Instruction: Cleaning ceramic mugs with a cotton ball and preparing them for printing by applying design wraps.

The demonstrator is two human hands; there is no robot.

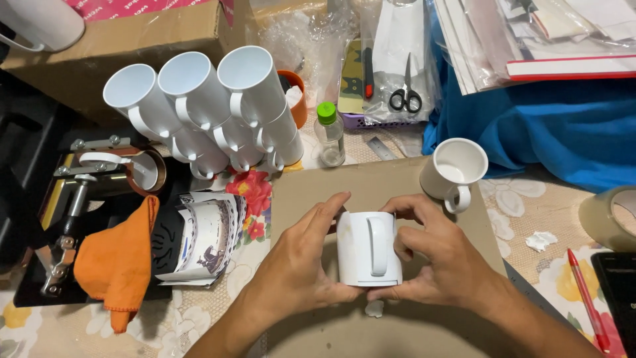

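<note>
We held the mug (368, 248) between both hands, left hand (296, 265) and right hand (437, 255) fingers curled closed around its sides, handle up

Two bare hands closed in from either side, low in the middle of the view.

Left hand (298, 265) reaching in from bottom centre, forearm angled up and to the right, back of the hand upward, fingers (328, 209) stretched forward and lightly curled, thumb tucked beneath. Right hand (437, 258) coming in from the lower right, wrist bent inward, fingers curled at the top, thumb pressed low. Both grips closed, palms facing each other, fingertips near but apart.
</note>
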